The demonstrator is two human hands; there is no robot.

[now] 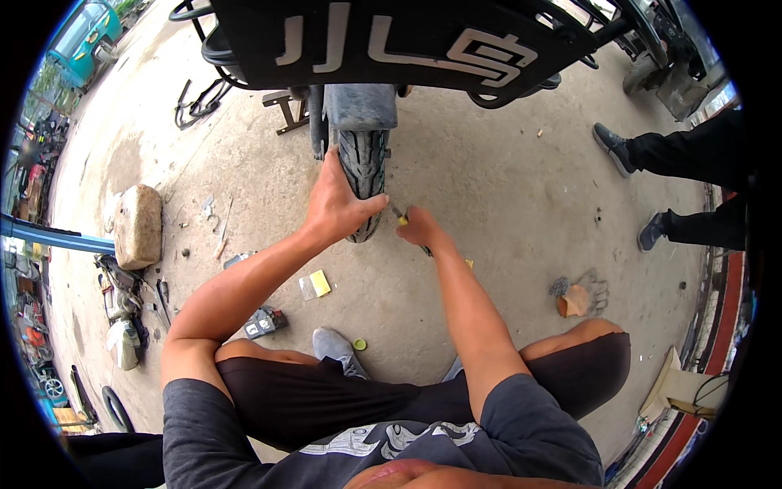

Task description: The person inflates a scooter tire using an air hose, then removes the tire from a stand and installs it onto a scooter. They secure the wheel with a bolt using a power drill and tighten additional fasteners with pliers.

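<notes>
A black treaded tyre (364, 167) stands upright in front of me, below a grey mudguard (360, 108). My left hand (338, 204) grips the tyre from its left side, with the thumb laid across the tread to the right and the index finger stretched up toward the mudguard. Just right of the tyre, my right hand (419, 226) is closed around a slim tool (400, 215) with a yellow and black handle. Its thin end points up-left at the tyre's side. Most of the tool is hidden in my fist, so its exact kind does not show.
A dark panel with white markings (407, 41) overhangs the wheel. Another person's legs (692, 155) are at right. Around me lie a stone block (138, 226), a yellow-and-clear packet (314, 284), a black-grey device (265, 322), a green cap (359, 344) and a glove (597, 293).
</notes>
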